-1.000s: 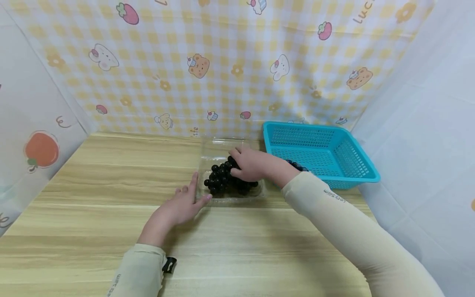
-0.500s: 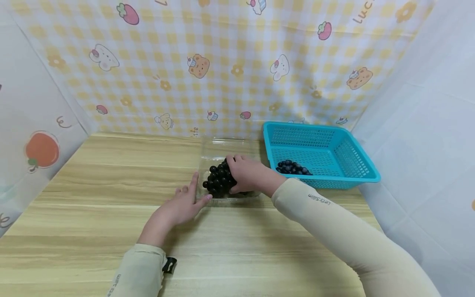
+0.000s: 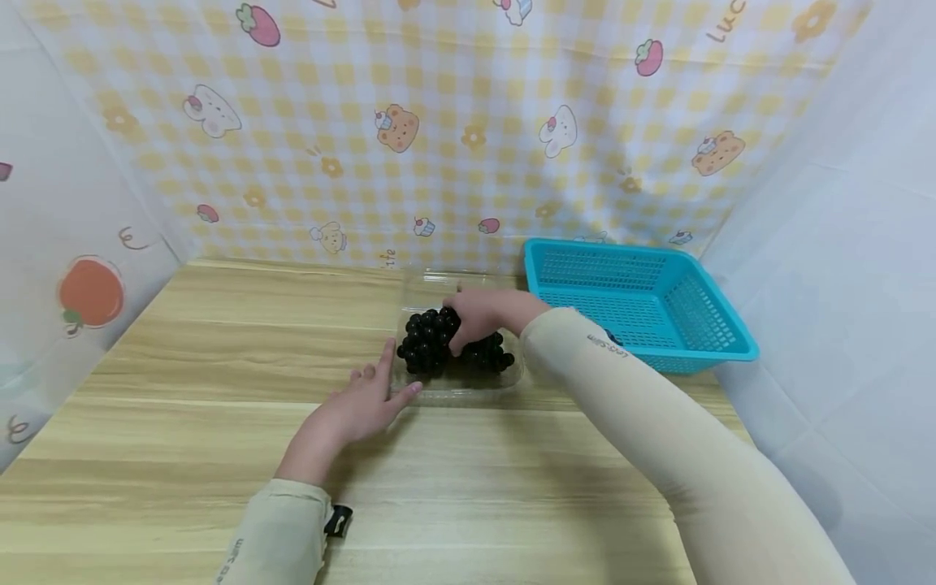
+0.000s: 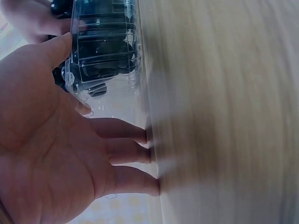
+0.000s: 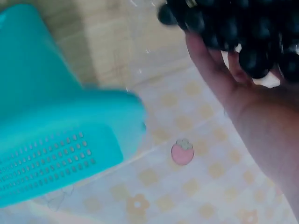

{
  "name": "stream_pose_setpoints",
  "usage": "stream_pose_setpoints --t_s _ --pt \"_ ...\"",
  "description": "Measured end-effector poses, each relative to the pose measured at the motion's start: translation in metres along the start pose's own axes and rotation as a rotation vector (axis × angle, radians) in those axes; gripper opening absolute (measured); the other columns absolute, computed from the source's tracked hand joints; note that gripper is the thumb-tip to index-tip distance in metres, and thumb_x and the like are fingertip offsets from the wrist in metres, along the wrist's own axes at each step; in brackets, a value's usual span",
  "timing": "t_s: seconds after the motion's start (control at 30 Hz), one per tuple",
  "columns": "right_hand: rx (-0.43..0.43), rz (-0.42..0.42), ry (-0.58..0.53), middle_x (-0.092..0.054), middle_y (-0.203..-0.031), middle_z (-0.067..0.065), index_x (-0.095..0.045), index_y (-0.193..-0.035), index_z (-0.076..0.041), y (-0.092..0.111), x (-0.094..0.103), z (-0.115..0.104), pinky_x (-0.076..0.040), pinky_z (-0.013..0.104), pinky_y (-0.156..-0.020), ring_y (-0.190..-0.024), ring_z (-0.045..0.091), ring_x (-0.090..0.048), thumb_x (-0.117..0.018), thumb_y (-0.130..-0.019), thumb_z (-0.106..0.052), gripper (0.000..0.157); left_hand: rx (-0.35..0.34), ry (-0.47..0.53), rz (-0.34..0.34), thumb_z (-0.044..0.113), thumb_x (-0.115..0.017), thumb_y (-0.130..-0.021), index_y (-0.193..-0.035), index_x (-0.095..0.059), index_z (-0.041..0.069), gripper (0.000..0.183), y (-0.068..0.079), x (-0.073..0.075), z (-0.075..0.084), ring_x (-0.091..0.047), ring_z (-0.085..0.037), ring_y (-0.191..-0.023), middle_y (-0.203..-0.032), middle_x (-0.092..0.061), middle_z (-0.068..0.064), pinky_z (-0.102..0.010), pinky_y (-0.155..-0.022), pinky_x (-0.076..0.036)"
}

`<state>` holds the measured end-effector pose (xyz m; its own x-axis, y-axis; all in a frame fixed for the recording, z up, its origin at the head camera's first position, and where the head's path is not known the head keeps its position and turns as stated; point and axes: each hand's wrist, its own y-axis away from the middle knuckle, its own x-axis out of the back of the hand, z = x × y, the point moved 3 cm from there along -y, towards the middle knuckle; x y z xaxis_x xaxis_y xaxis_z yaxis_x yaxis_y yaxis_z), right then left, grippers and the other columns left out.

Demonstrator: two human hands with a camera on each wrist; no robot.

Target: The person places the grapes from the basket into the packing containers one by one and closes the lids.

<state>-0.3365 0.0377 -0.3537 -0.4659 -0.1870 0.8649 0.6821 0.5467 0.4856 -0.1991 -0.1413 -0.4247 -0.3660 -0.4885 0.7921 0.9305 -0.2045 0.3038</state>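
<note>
The grapes (image 3: 424,341) sit in the clear box (image 3: 461,394), mid-frame in the head view, some left of the right hand (image 3: 479,313) and some showing past it on the right. That hand has thumb and fingers curled round the left part; half a second ago it lay lower and hid most of the right part, which now shows. To my eye the grapes are still being settled, not yet let go. The left hand (image 3: 361,405) lies at the box's lower-left corner, fingers spread, gripping nothing, as though steadying it. The two hands are apart. At right of frame stands the basket (image 3: 680,356); the right sleeve (image 3: 621,390) now covers nearly all of the other bunch (image 3: 613,335) there. The table (image 3: 183,390) is beneath, the checked cloth (image 3: 292,114) behind.
</note>
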Motion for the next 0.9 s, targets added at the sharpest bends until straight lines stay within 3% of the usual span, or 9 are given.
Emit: stream_pose_setpoints --t_s 0.13,0.23,0.27,0.37,0.5,0.6,0.7,0.83,0.9 --pt "0.000 -0.081 -0.064 -0.046 -0.166 0.014 -0.037 -0.165 -0.007 -0.001 0.008 0.004 -0.057 0.044 -0.110 -0.142 0.028 -0.056 -0.081 -0.093 -0.041 0.091 0.010 0.001 0.004 0.067 -0.037 -0.109 -0.171 0.014 0.012 0.097 0.001 -0.001 0.000 -0.013 -0.065 -0.156 -0.168 -0.015 -0.043 -0.085 -0.118 -0.022" --pt "-0.017 -0.128 -0.131 -0.052 -0.161 0.011 -0.039 -0.164 -0.006 0.000 0.010 0.009 -0.064 0.038 -0.092 -0.123 0.022 -0.063 -0.083 -0.092 -0.042 0.091 0.011 0.002 0.000 0.067 -0.037 -0.109 -0.171 0.014 0.013 0.097 0.001 -0.001 0.000 -0.013 -0.065 -0.156 -0.168 -0.015 -0.043 -0.085 -0.118 -0.021" --pt "-0.024 -0.139 -0.150 -0.051 -0.162 0.011 -0.038 -0.164 -0.006 0.001 0.010 0.011 -0.064 0.038 -0.093 -0.121 0.023 -0.064 -0.083 -0.093 -0.044 0.092 0.009 0.004 -0.001 0.067 -0.037 -0.109 -0.171 0.015 0.013 0.097 0.001 -0.001 0.000 -0.013 -0.065 -0.156 -0.168 -0.015 -0.043 -0.085 -0.118 -0.022" --pt "-0.021 -0.144 -0.165 -0.045 -0.168 0.012 -0.035 -0.166 -0.005 0.004 0.012 0.016 -0.056 0.041 -0.111 -0.139 0.027 -0.058 -0.081 -0.094 -0.048 0.095 0.001 0.002 -0.002 0.066 -0.037 -0.109 -0.171 0.015 0.013 0.096 0.001 -0.001 0.000 -0.014 -0.066 -0.155 -0.168 -0.016 -0.043 -0.084 -0.118 -0.023" --pt "0.001 -0.125 -0.139 -0.037 -0.173 0.013 -0.033 -0.167 -0.005 0.006 0.008 0.017 -0.035 0.048 -0.131 -0.161 0.033 -0.035 -0.077 -0.096 -0.050 0.094 -0.001 0.001 -0.002 0.066 -0.037 -0.109 -0.170 0.015 0.012 0.096 0.002 -0.002 0.000 -0.015 -0.067 -0.155 -0.168 -0.016 -0.044 -0.084 -0.118 -0.023" --pt "0.025 -0.097 -0.102 -0.045 -0.167 0.013 -0.038 -0.163 -0.005 0.005 -0.002 0.012 -0.035 0.049 -0.131 -0.157 0.033 -0.041 -0.080 -0.094 -0.046 0.090 0.000 0.003 -0.005 0.066 -0.037 -0.109 -0.171 0.014 0.012 0.097 0.002 -0.002 0.000 -0.014 -0.066 -0.155 -0.168 -0.016 -0.043 -0.085 -0.118 -0.021" --pt "0.043 -0.029 -0.068 -0.060 -0.153 0.012 -0.049 -0.152 -0.006 0.002 -0.014 0.005 -0.044 0.048 -0.125 -0.144 0.032 -0.056 -0.086 -0.089 -0.044 0.083 0.001 0.004 -0.003 0.067 -0.037 -0.109 -0.171 0.014 0.012 0.097 0.002 -0.002 0.000 -0.013 -0.066 -0.156 -0.168 -0.016 -0.044 -0.087 -0.117 -0.019" --pt "0.012 0.055 -0.037 -0.070 -0.134 0.009 -0.057 -0.137 -0.008 -0.003 -0.023 0.000 -0.054 0.045 -0.114 -0.125 0.026 -0.067 -0.089 -0.085 -0.040 0.069 0.004 0.009 -0.002 0.067 -0.037 -0.109 -0.171 0.014 0.013 0.097 0.002 -0.002 0.000 -0.012 -0.066 -0.156 -0.168 -0.015 -0.044 -0.088 -0.116 -0.017" --pt "-0.016 0.055 0.000 -0.072 -0.127 0.007 -0.060 -0.132 -0.008 -0.002 -0.022 -0.003 -0.057 0.043 -0.107 -0.115 0.023 -0.069 -0.088 -0.086 -0.035 0.061 0.004 0.006 -0.003 0.067 -0.037 -0.109 -0.171 0.015 0.014 0.096 0.003 -0.001 0.000 -0.013 -0.066 -0.156 -0.168 -0.015 -0.043 -0.088 -0.117 -0.017"
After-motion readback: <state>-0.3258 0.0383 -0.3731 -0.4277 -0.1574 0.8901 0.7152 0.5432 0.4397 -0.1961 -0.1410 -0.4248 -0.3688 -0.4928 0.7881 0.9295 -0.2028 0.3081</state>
